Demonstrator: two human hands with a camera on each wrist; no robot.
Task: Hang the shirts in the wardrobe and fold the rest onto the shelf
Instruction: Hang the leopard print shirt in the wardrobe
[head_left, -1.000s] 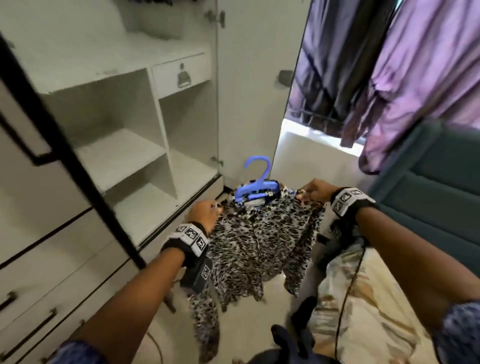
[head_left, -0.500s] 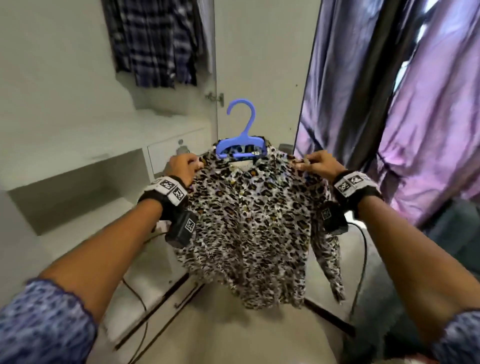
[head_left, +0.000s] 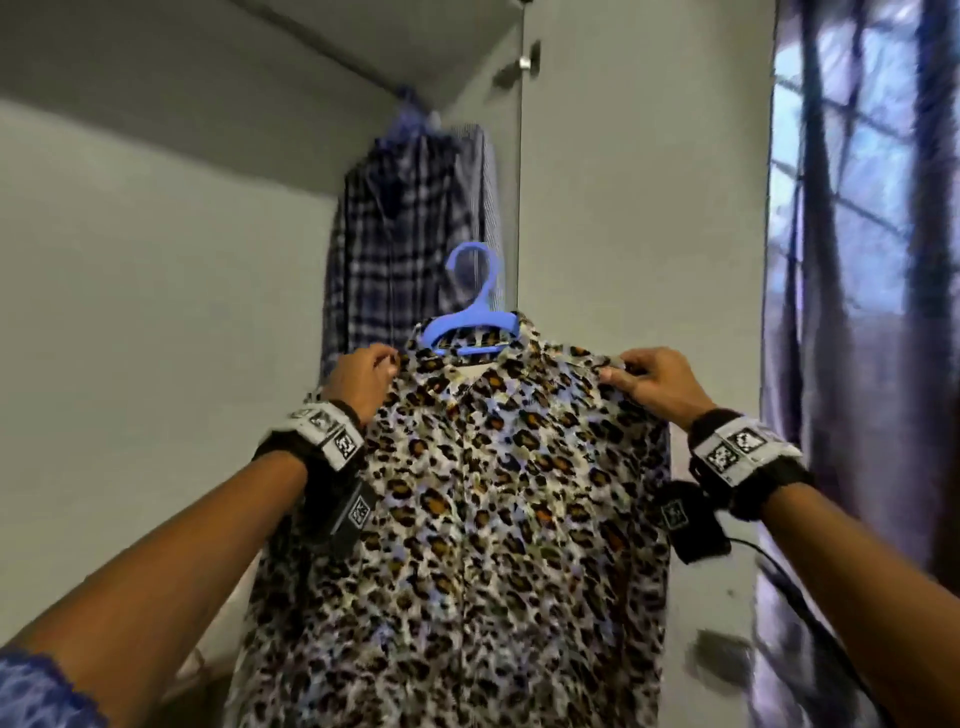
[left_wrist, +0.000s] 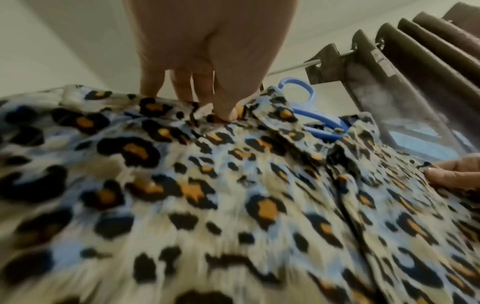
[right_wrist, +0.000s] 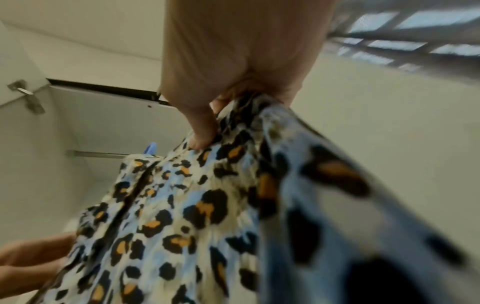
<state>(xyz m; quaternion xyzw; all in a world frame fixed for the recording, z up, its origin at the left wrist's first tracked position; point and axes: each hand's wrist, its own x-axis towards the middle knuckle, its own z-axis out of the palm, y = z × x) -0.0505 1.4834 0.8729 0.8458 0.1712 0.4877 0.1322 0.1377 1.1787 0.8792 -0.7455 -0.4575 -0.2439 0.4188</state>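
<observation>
A leopard-print shirt (head_left: 498, 519) hangs on a blue plastic hanger (head_left: 470, 325), held up in front of the open wardrobe. My left hand (head_left: 363, 379) pinches its left shoulder and my right hand (head_left: 649, 379) pinches its right shoulder. The left wrist view shows my left hand (left_wrist: 207, 98) gripping the shirt (left_wrist: 207, 205) with the hanger (left_wrist: 311, 115) poking out of the collar. In the right wrist view my right hand (right_wrist: 221, 98) grips bunched shirt fabric (right_wrist: 207, 205). The hanger hook stands free, below the wardrobe rail (right_wrist: 96, 153).
A dark plaid shirt (head_left: 405, 249) hangs inside the wardrobe behind the hanger hook. The open white wardrobe door (head_left: 639, 208) stands to the right of it. Purple curtains (head_left: 857, 312) cover a window at the far right.
Both hands have lifted the leopard shirt on its hanger from low near the shelves up to the hanging space. The view has tilted upward with it.
</observation>
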